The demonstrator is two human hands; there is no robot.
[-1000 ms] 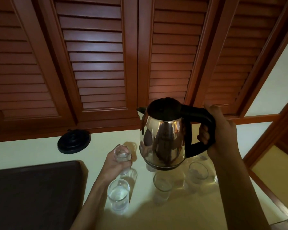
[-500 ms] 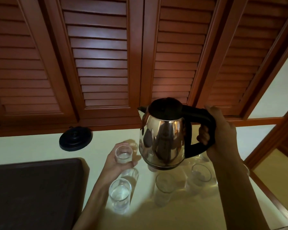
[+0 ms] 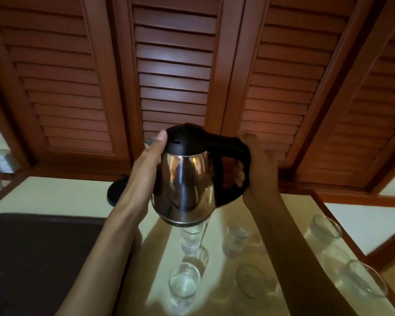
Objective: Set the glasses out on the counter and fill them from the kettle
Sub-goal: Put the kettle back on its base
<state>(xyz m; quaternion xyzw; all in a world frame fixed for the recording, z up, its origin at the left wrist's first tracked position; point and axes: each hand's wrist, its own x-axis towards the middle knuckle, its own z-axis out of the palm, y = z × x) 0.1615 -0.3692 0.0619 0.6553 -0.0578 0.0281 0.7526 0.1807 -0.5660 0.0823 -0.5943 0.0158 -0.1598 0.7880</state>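
A shiny steel kettle point(image 3: 187, 185) with a black lid and handle hangs in the air above the pale counter point(image 3: 62, 195). My right hand point(image 3: 259, 160) grips its black handle. My left hand point(image 3: 149, 156) clasps the kettle's upper left side, thumb against the lid's rim and fingers hidden behind. Several clear glasses stand on the counter below. One glass point(image 3: 192, 238) sits right under the kettle's base. A nearer glass point(image 3: 184, 286) has water in it. Others stand at the middle point(image 3: 235, 241) and the far right point(image 3: 326, 226).
A dark tray point(image 3: 43, 258) lies on the counter at the left. The kettle's round black base point(image 3: 115, 190) sits behind my left forearm. Brown louvred doors point(image 3: 173, 71) rise behind the counter. The counter's wooden edge point(image 3: 342, 236) runs down the right.
My left hand has let go of the small glass and risen to the kettle's side. The kettle now sits more upright. The view has shifted, showing more glasses on the right.
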